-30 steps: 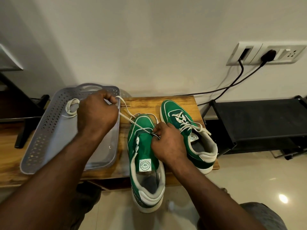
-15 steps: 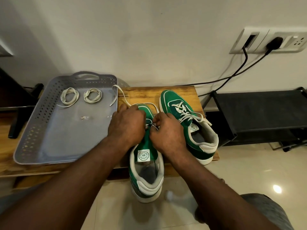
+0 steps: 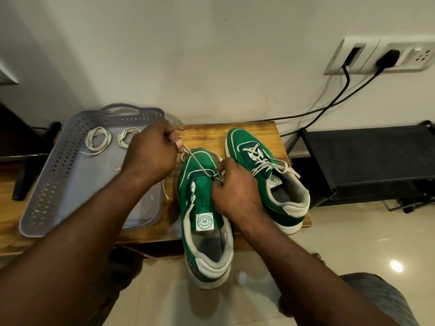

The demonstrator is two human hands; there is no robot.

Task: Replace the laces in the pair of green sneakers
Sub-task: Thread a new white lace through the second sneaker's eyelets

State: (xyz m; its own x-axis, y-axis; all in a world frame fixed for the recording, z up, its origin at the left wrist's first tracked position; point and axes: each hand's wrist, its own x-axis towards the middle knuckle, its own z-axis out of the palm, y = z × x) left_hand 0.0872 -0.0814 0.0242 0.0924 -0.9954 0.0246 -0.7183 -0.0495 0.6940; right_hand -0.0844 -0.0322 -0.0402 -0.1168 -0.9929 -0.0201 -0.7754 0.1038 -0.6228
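Two green sneakers stand on a wooden bench [image 3: 249, 135]. The left sneaker [image 3: 200, 196] hangs over the front edge and its tongue lies mostly bare. My left hand [image 3: 150, 156] pinches a white lace [image 3: 197, 164] and holds it taut up and to the left of an eyelet. My right hand [image 3: 235, 189] grips the right side of this shoe's eyelet row, fingers curled at the lace. The right sneaker [image 3: 266, 175] is still laced in white. Two coiled white laces [image 3: 97, 140] lie in a grey tray [image 3: 61, 175].
The perforated grey tray sits left of the shoes on the bench. A black shoe rack [image 3: 367, 161] stands at the right. Black cables [image 3: 329, 107] run from wall sockets [image 3: 381, 56] above it. Tiled floor lies below, with my knee at the lower right.
My left hand was at the shoe's eyelets half a second ago; it has pulled up and left, drawing the lace taut. My right hand stays on the shoe.
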